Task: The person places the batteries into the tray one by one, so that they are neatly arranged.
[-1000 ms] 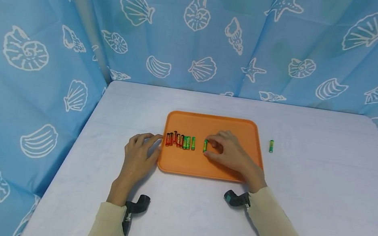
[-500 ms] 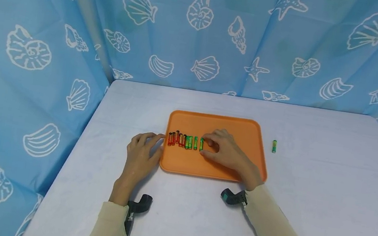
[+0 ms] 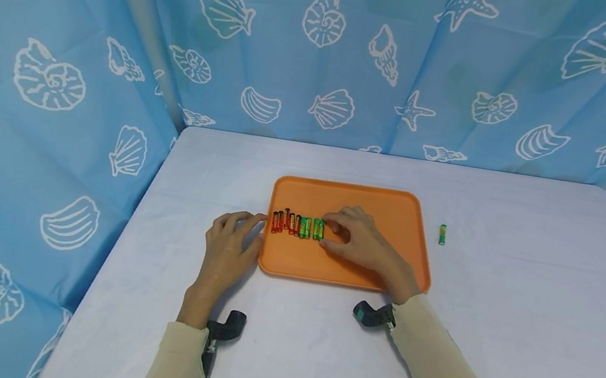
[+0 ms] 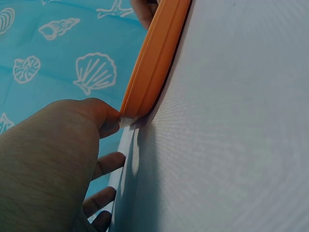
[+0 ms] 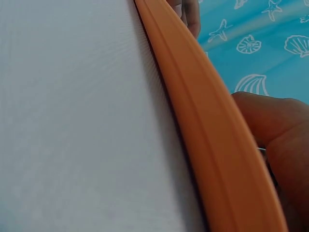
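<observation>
On the orange tray [image 3: 343, 273] lies a row of upright-pointing batteries: several red ones [image 3: 286, 219] at the left, then a pair of green batteries [image 3: 305, 228] beside them. A small gap follows, then another green battery [image 3: 316, 229]. My right hand [image 3: 359, 240] pinches a green battery [image 3: 322, 230] by its two ends, thumb at the near end, right alongside that one. My left hand [image 3: 228, 246] touches the tray's left edge with thumb and index fingertips, the other fingers spread loosely. In the right wrist view the tray's wall [image 5: 207, 111] hides the batteries.
One more green battery [image 3: 442, 235] lies on the white tablecloth [image 3: 501, 277], right of the tray. A blue seashell-patterned curtain [image 3: 277, 48] stands behind the table and along its left side. Wrist cameras [image 3: 226, 326] sit on both forearms.
My right hand has slid the pinched green battery leftward over the tray, up to the nearest green battery. My left hand stays at the tray edge. The head view has shifted slightly.
</observation>
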Demonstrator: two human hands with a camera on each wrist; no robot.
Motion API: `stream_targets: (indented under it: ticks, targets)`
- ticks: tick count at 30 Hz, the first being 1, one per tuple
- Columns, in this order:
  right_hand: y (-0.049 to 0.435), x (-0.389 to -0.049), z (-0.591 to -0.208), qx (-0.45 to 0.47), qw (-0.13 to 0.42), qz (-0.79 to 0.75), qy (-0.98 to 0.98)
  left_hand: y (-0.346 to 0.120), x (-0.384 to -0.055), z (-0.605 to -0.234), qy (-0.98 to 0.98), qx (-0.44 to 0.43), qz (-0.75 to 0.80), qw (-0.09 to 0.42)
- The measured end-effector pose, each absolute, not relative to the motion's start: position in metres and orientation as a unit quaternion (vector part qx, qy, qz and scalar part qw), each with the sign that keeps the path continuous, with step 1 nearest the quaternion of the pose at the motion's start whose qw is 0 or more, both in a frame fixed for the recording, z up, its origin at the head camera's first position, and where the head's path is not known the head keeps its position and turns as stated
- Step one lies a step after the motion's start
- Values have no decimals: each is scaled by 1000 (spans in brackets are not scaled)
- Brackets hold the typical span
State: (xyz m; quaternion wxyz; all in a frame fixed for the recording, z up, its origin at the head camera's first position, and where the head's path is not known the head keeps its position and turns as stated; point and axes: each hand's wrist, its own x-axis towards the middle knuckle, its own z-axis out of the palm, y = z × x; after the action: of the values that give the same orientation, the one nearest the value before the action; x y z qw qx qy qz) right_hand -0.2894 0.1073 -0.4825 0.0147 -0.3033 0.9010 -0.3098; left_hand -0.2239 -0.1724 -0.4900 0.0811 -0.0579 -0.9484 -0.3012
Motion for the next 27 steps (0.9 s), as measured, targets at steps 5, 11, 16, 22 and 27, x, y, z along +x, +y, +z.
stream_targets:
  ticks: [5, 11, 16, 22, 27]
  targets:
    - [112, -286, -479, -302, 13, -315, 900, -171, -223, -489, -948, -60, -303, 82]
    - [128, -278, -480, -296, -20, -315, 902, -171, -223, -490, -947, -62, -304, 85]
    - [147, -272, -477, -279, -36, -315, 906, -172, -222, -489, -949, -58, -302, 78]
    - [181, -271, -473, -248, -77, -315, 913, -172, -222, -488, -948, -56, -303, 79]
    - [216, -269, -470, -185, -72, -301, 933, -171, -223, -489, -949, -55, -301, 76]
